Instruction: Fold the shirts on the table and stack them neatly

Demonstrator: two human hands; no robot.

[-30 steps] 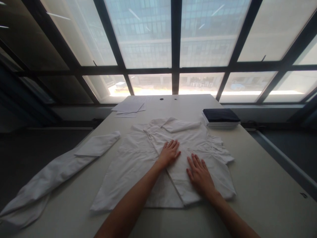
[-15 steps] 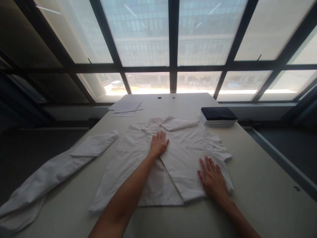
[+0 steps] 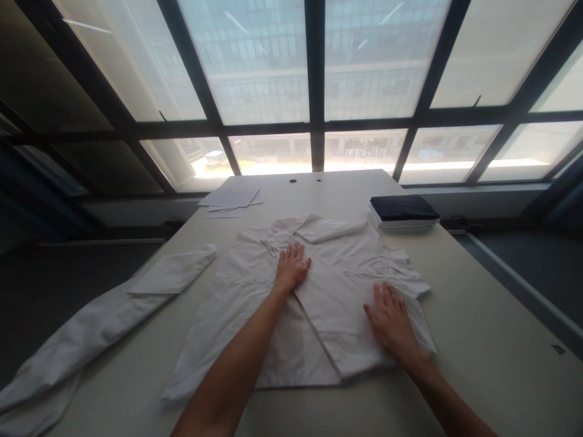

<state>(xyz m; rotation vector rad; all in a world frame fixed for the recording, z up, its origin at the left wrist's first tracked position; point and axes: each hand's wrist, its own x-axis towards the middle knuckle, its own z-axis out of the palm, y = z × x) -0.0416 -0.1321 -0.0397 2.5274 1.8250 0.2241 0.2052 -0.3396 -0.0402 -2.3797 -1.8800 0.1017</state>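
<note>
A white collared garment (image 3: 246, 315), like a jacket or shirt, lies spread on the table with its collar toward the window. My left hand (image 3: 293, 266) rests flat on its upper middle, beside the slanting front edge, fingers spread. Lower on the right side, my right hand (image 3: 390, 317) lies palm down on the cloth with its fingers apart. Gathered folds bunch at the garment's right edge, beyond my right hand. Neither hand grips the fabric.
Another white folded cloth (image 3: 109, 315) stretches along the table's left edge and hangs toward me. Loose papers (image 3: 232, 197) lie at the far left of the white table (image 3: 473, 315). At the far right sits a stack of folded cloth (image 3: 404, 209), dark on top. Windows stand behind.
My right hand has slid very slightly forward over the cloth. My left hand stays in place on the garment. The camera view has tilted a little.
</note>
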